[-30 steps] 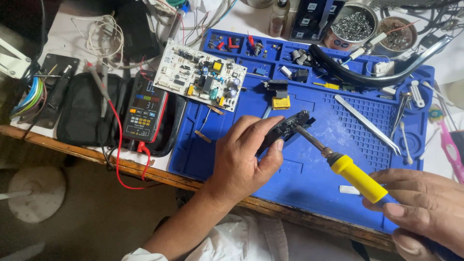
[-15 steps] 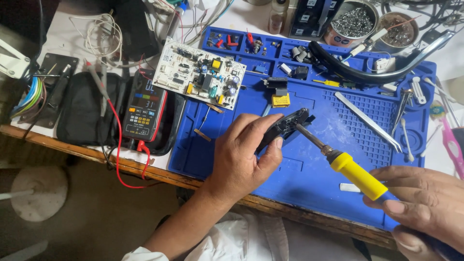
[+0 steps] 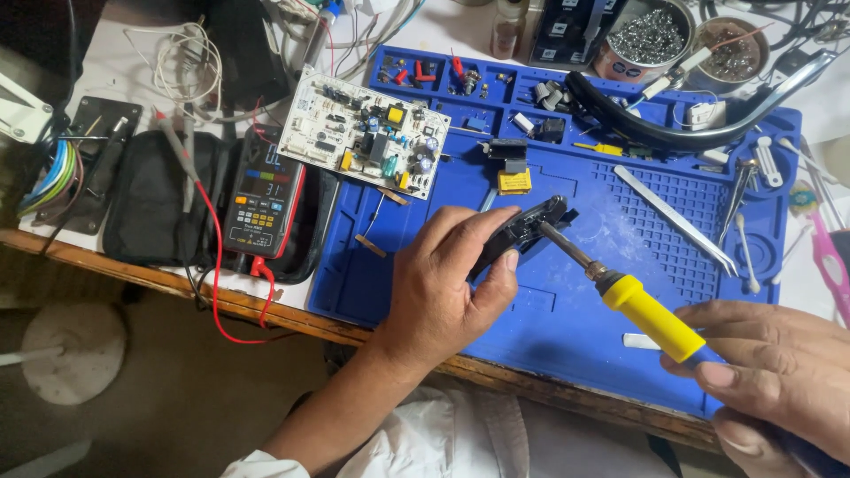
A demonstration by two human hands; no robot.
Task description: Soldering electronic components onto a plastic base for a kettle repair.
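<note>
Surface: wooden workbench [image 3: 266,305] across the frame, with a blue silicone work mat [image 3: 567,310] over its centre and right.
Left hand: my left hand [image 3: 443,288] sits at centre frame, fingers curled and gripping a small black component [image 3: 522,230] just above the mat.
Right hand: my right hand [image 3: 779,372] is at the lower right, fingers closed around the handle of a yellow-handled soldering iron [image 3: 642,305].
Iron tip: I see its metal shaft run up and left, the tip touching the black component at its upper right end.
Left of mat: a multimeter [image 3: 263,199] lies on a black pouch [image 3: 155,199], its red test lead [image 3: 217,274] looping over the bench edge.
Upper centre: a white circuit board [image 3: 367,142] lies tilted at the mat's upper left corner.
Mat centre: a small yellow part [image 3: 513,181] rests just above my left hand.
Right of mat: metal tweezers [image 3: 677,221] lie diagonally, well apart from the iron.
Top right: a tin of solder scraps [image 3: 646,35] stands beyond the mat.
</note>
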